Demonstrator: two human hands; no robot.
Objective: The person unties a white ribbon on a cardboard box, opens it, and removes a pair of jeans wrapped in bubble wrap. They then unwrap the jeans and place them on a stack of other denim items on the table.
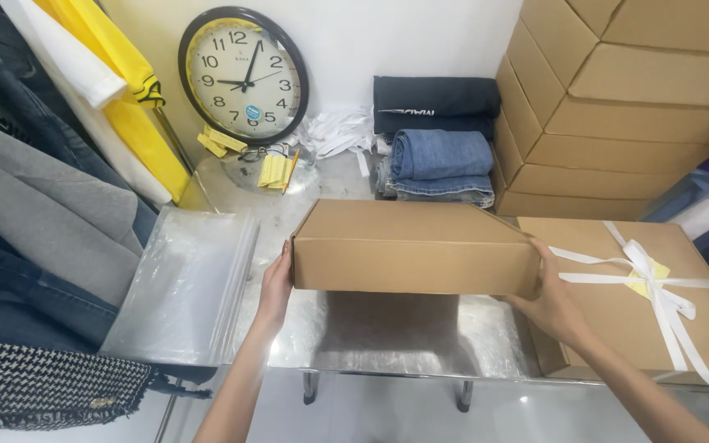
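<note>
hands grip a plain brown cardboard mailer box (412,246), left hand (275,287) at nine o'clock, right hand (553,303) at three, held above the shiny steel table (395,336), closed but unribboned, unlike the white-ribboned box (642,303).

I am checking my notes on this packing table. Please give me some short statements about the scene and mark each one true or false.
1. Both hands hold the plain cardboard box, left hand and right hand at opposite ends. True.
2. The ribboned box lies left of the held box. False: it lies to the right.
3. Folded jeans lie behind the held box. True.
4. The wall clock lies flat on the table. False: it leans upright against the wall.
5. Clear plastic bags lie at the left. True.
</note>
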